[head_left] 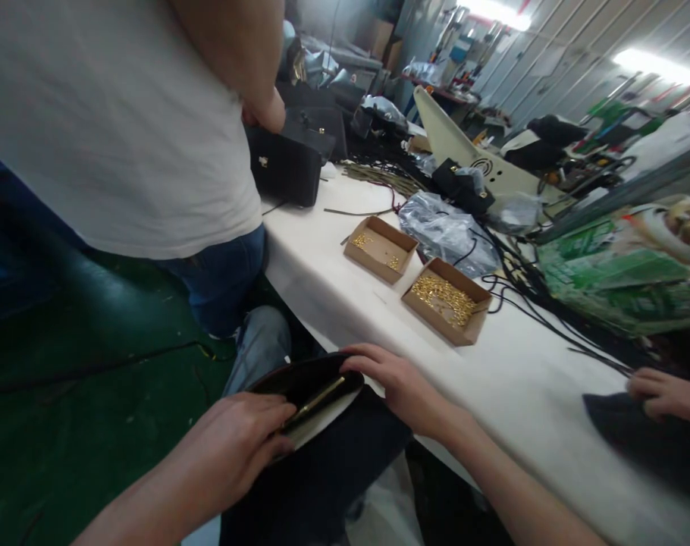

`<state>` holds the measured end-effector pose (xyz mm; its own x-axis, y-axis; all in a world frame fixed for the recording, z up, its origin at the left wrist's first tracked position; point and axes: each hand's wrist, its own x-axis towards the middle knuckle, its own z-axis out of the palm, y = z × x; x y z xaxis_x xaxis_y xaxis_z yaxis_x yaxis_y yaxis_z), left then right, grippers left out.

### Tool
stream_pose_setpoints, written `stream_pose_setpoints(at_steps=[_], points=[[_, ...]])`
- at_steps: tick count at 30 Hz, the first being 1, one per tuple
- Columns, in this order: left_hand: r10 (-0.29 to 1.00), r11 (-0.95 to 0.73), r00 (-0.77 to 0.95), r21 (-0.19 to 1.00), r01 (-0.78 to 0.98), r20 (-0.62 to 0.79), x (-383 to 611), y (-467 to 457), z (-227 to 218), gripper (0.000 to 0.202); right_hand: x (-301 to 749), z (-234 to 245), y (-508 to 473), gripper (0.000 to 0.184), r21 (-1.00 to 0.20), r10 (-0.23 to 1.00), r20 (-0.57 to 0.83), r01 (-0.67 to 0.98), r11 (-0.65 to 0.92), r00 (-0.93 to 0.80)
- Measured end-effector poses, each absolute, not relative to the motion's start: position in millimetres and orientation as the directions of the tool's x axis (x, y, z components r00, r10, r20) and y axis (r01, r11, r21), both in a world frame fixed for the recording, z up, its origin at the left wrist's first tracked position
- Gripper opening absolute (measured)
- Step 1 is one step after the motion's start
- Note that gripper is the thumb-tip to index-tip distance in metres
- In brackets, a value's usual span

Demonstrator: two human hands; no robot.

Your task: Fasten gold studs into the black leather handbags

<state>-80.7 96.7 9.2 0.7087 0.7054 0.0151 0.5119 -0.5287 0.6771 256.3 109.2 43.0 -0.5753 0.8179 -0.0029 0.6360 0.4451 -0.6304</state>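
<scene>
A black bag (334, 462) is held open on my lap, its mouth facing up, with a pale lining and a gold-coloured metal strip or zip (321, 396) showing inside. My left hand (246, 436) pinches the near left edge of the opening, the thumb outside my clear sight. At the far right edge my right hand (395, 379) grips the rim, fingers bent over it. The bag's lower part is dark and its details are hard to make out.
On the white-covered table (322, 265) stand two cardboard trays (373, 267) (456, 334) of small gold pieces. Plastic bags (444, 227) and black cords lie behind. A person in a white shirt (123, 136) handles a black bag (288, 171). Another person's hand (672, 394) holds dark material at right.
</scene>
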Motion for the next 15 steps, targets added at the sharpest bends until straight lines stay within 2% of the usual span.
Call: stream_pose_setpoints(at_steps=[2,5,7,9,12,15], points=[[0.79,-0.421,0.612,0.756,0.5,0.035,-97,99,22,0.041,256,45,113,0.056,-0.642,0.803,-0.011,0.62,0.451,-0.596],[0.955,-0.209,0.292,0.832,0.514,0.06,-131,98,43,0.04,256,46,114,0.057,-0.656,0.79,-0.009,0.6,0.457,-0.613],[0.997,-0.079,0.049,0.858,0.508,0.062,-152,92,48,0.042,257,45,112,0.056,-0.662,0.793,-0.004,0.596,0.454,-0.609],[0.998,0.024,-0.07,0.893,0.45,0.009,-167,81,40,0.046,258,44,111,0.053,-0.676,0.799,-0.008,0.593,0.438,-0.601],[0.994,0.104,-0.009,0.939,0.329,-0.107,-173,60,8,0.056,257,46,114,0.037,-0.731,0.809,-0.033,0.566,0.381,-0.587],[0.984,0.103,0.124,0.975,0.197,-0.129,-155,44,-24,0.078,254,48,120,0.019,-0.793,0.821,-0.026,0.512,0.331,-0.571]])
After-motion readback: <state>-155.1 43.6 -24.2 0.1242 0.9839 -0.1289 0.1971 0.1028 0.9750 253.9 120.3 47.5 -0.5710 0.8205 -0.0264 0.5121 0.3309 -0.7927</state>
